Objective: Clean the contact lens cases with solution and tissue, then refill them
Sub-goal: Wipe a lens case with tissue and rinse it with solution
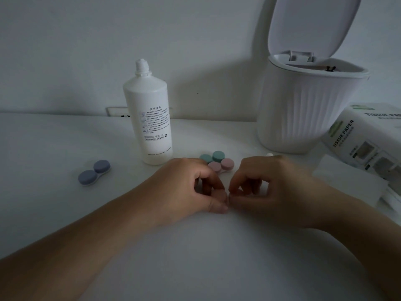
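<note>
Here both hands, left hand (191,183) and right hand (267,183), rest loosely curled and empty, just before the pink case (221,165), its long axis crosswise.

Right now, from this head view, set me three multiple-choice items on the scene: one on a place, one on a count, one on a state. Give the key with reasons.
1. Where does the blue lens case lie?
A. To the left of the solution bottle
B. Inside the bin
C. On the tissue pack

2. How many lens cases are in view?
A. One
B. Three
C. Five

3. How is the lid of the white bin?
A. Shut
B. Raised open
C. Lying on the table

Key:
1 A: the blue case sits apart on the table, left of the bottle.
2 B: the blue one, a green one and a pink one lie behind the left hand and right hand.
3 B: the lid stands up behind the bin's open rim.
</note>
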Demonstrator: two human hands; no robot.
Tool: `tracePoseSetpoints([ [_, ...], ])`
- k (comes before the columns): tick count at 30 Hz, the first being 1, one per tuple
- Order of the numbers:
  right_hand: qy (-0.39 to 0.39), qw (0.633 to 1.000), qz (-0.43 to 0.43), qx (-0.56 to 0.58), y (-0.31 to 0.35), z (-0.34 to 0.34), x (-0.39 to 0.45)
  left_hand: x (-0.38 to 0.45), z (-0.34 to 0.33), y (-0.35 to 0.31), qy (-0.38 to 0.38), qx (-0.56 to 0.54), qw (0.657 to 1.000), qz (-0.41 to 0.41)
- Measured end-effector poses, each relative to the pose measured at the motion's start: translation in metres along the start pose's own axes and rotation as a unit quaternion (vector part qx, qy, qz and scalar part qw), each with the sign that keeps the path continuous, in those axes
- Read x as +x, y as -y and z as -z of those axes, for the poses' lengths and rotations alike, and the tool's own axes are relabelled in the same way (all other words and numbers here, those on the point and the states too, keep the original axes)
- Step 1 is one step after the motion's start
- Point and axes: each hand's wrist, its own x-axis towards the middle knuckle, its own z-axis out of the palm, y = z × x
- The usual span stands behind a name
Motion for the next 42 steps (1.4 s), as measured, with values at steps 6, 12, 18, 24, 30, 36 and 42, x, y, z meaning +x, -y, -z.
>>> tracePoseSetpoints([
  [6,0.010,1.000,0.001,0.020,0.000,0.005,-0.005,0.001,0.000,0.002,-0.001,0.012,1.000,-0.008],
  [12,0.020,1.000,-0.011,0.006,0.002,0.003,-0.004,0.002,0.000,0.003,0.002,0.004,1.000,-0.012],
  [18,-0.004,1.000,-0.026,-0.010,0.001,0.000,-0.004,0.002,0.000,0.001,-0.002,0.018,1.000,-0.006],
  [24,0.026,0.999,-0.024,0.005,0.001,0.003,-0.005,0.001,0.000,0.000,-0.001,0.018,1.000,-0.015],
  [30,0.008,1.000,0.001,-0.028,0.002,-0.001,-0.003,0.002,0.000,0.002,0.003,0.022,1.000,-0.014],
  [36,-0.071,0.995,-0.047,0.058,-0.003,0.008,-0.005,0.001,0.001,0.001,0.005,0.031,0.999,-0.013],
  [42,-0.083,0.988,-0.134,-0.006,-0.013,0.015,-0.005,0.000,0.001,0.001,0.003,0.015,1.000,-0.008],
])
